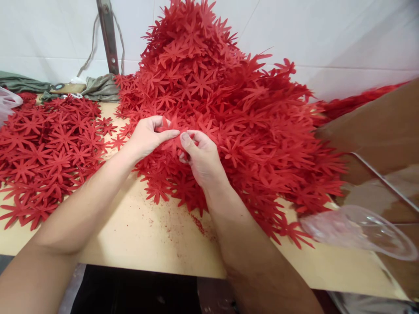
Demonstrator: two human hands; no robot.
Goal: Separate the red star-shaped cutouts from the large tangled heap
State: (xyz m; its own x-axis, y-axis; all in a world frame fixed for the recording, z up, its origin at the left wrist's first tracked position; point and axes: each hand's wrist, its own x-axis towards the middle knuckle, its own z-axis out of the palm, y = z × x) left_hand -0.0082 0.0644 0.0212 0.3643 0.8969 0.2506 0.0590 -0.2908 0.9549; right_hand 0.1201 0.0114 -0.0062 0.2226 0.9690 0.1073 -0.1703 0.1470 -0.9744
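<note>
My left hand [147, 136] and my right hand [205, 160] meet low in front of a tall heap of red petal-shaped cut-outs [203, 83]. Between their fingertips is a red flower-shaped cut-out [170, 145] with narrow petals. The left thumb lies along its top, with the left fingers partly hidden behind the petals. My right thumb and bent fingers pinch its right side. Whether it is one layer or a small stack, I cannot tell. Red petals of the heap touch or nearly touch both hands from behind.
A flatter pile of red flower cut-outs [49, 148] spreads at the left. Cardboard [376, 131] and a clear plastic bag [356, 231] flank the heap at the right. Grey-green cloth [103, 87] and a metal bar [109, 39] stand against the wall. Red crumbs dot the pale table [131, 231].
</note>
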